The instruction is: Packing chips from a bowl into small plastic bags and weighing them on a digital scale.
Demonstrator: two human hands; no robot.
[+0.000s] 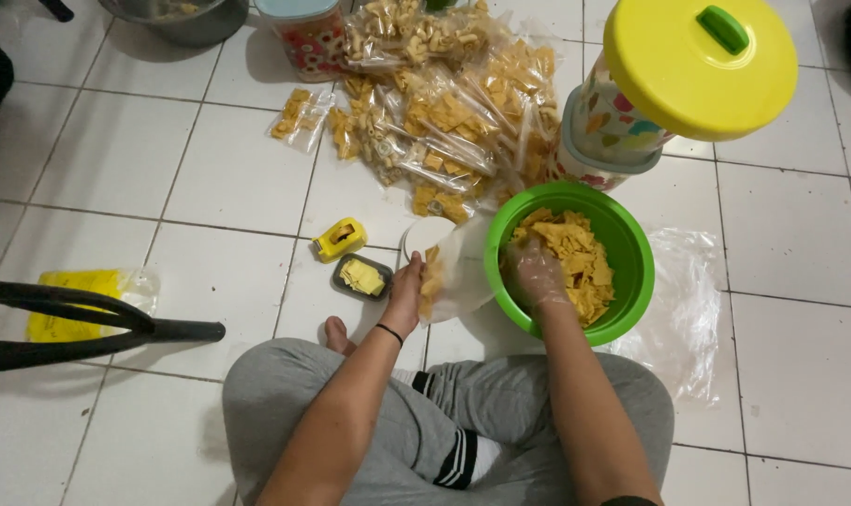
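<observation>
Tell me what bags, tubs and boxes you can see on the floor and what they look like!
Heap of filled bags: top middle, clear plastic, yellow snack pieces inside.
Small filled bag: lying left of the heap, clear and yellow.
Open clear bag: held by the left hand beside the green bowl.
Yellow-lidded tub: top right, round, patterned sides.
Flat yellow packet: far left.

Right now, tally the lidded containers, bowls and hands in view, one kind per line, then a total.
Lidded containers: 2, the yellow-lidded tub and the floral jar.
Bowls: 2, the green bowl of chips and the metal bowl.
Hands: 2, the left hand holding a clear bag, the gloved right hand in the chips.
Total: 6
</observation>
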